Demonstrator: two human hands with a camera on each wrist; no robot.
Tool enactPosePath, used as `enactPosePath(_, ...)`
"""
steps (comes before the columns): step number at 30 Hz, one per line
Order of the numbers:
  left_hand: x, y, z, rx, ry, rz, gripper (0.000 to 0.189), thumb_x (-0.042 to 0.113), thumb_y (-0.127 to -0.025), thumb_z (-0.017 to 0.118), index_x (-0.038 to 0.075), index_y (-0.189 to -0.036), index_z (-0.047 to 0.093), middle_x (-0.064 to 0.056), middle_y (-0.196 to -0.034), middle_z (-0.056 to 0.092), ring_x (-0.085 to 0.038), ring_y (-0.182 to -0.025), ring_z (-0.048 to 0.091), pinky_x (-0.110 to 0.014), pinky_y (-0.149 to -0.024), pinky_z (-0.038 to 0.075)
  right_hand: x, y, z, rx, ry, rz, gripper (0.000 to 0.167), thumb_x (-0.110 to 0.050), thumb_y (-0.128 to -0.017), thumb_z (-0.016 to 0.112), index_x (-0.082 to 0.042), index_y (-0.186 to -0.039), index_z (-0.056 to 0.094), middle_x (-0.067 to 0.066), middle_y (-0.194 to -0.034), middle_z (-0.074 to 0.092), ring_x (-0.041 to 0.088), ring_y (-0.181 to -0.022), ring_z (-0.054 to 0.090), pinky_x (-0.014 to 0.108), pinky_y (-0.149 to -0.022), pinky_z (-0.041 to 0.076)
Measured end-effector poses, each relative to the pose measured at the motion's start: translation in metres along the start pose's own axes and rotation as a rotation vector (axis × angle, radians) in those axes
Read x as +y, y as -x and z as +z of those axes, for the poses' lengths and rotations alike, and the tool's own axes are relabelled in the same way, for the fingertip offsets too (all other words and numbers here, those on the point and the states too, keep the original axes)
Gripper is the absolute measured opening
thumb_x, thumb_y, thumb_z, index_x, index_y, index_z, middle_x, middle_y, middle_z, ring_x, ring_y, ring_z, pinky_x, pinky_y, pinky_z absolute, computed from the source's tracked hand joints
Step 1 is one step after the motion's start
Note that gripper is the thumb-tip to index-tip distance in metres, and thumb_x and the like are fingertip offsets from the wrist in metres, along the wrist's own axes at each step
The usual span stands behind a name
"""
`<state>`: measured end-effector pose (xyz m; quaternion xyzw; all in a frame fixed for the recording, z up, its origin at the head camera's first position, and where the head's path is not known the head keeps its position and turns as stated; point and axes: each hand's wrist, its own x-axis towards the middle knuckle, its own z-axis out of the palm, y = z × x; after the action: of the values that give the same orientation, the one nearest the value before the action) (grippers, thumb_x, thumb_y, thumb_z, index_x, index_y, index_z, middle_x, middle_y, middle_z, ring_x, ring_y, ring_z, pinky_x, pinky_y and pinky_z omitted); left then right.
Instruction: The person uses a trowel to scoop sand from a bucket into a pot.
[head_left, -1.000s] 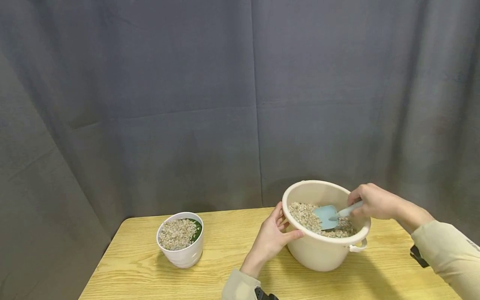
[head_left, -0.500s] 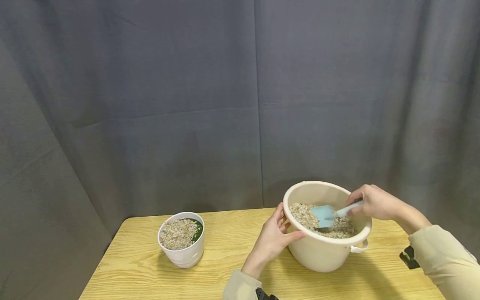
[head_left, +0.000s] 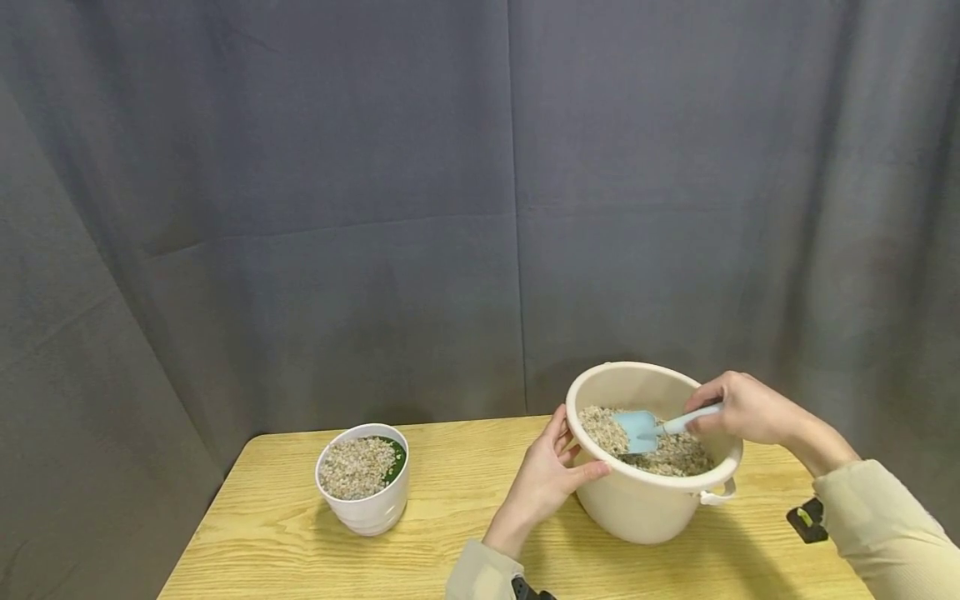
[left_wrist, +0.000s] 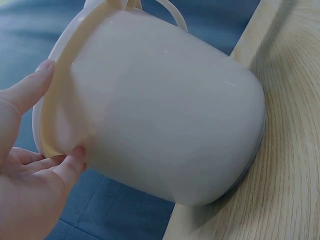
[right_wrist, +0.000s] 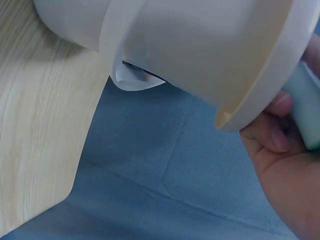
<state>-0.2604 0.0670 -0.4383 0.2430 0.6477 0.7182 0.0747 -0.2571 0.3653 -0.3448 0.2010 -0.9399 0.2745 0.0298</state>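
At the right of the head view, a cream bucket (head_left: pixel 637 508) partly filled with small pale gravel (head_left: pixel 678 457) stands on the table. My left hand (head_left: pixel 542 479) grips its rim on the near left side, fingers under the lip, as the left wrist view shows. My right hand (head_left: pixel 746 408) holds a light blue hand trowel (head_left: pixel 637 429) by its handle over the bucket's right rim. The trowel's blade lies against the gravel, its tip toward the left. In the right wrist view, fingers (right_wrist: pixel 277 132) curl round the handle (right_wrist: pixel 305 102); the bucket wall hides the blade there.
A white flowerpot (head_left: pixel 375 508) stands to the left on the wooden table (head_left: pixel 465 500). Gravel covers most of its top, with a dark green patch at the right. The bucket's handle (head_left: pixel 718 493) hangs at its right side. A grey curtain (head_left: pixel 375 250) hangs behind the table.
The trowel has slid left through the bucket, its blade now nearer the left side of the gravel. My right hand has shifted slightly left with it. My left hand stays on the rim.
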Motion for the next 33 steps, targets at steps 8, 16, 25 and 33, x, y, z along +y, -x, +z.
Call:
enactPosePath(8, -0.001, -0.002, 0.001, -0.009, 0.006, 0.006, 0.102, 0.01, -0.078, 0.083, 0.005, -0.156, 0.017, -0.016, -0.153, 0.034, -0.024, -0.138, 0.038, -0.027, -0.106, 0.039, -0.002, 0.001, 0.005, 0.016, -0.045, 0.004, 0.005, -0.014, -0.079, 0.08, -0.015, -0.083, 0.076, -0.007, -0.074, 0.067, 0.007, -0.067, 0.054, 0.024, -0.056, 0.047)
enactPosePath(16, 0.0, 0.002, -0.004, -0.006, 0.017, -0.002, 0.102, 0.01, -0.078, 0.083, 0.006, -0.156, 0.016, -0.015, -0.154, 0.033, -0.026, -0.137, 0.039, -0.027, -0.105, 0.04, -0.007, 0.002, 0.009, 0.002, -0.059, -0.004, 0.004, -0.016, -0.082, 0.079, -0.015, -0.085, 0.076, -0.006, -0.077, 0.068, 0.007, -0.068, 0.057, 0.024, -0.057, 0.05)
enactPosePath(25, 0.0, 0.0, -0.005, -0.015, 0.017, -0.007, 0.102, 0.012, -0.08, 0.082, 0.005, -0.156, 0.015, -0.016, -0.154, 0.033, -0.021, -0.135, 0.042, -0.026, -0.104, 0.04, -0.012, 0.009, 0.01, 0.032, -0.073, 0.027, 0.005, -0.018, -0.083, 0.077, -0.017, -0.088, 0.076, -0.005, -0.079, 0.069, 0.008, -0.069, 0.061, 0.025, -0.059, 0.052)
enactPosePath(33, 0.001, 0.0, -0.008, -0.007, -0.007, -0.019, 0.103, 0.015, -0.079, 0.083, 0.007, -0.157, 0.015, -0.014, -0.154, 0.033, -0.019, -0.133, 0.044, -0.026, -0.103, 0.042, -0.012, 0.019, 0.014, 0.153, -0.06, 0.087, 0.008, -0.018, -0.082, 0.079, -0.016, -0.088, 0.075, -0.006, -0.076, 0.068, 0.008, -0.066, 0.058, 0.024, -0.056, 0.049)
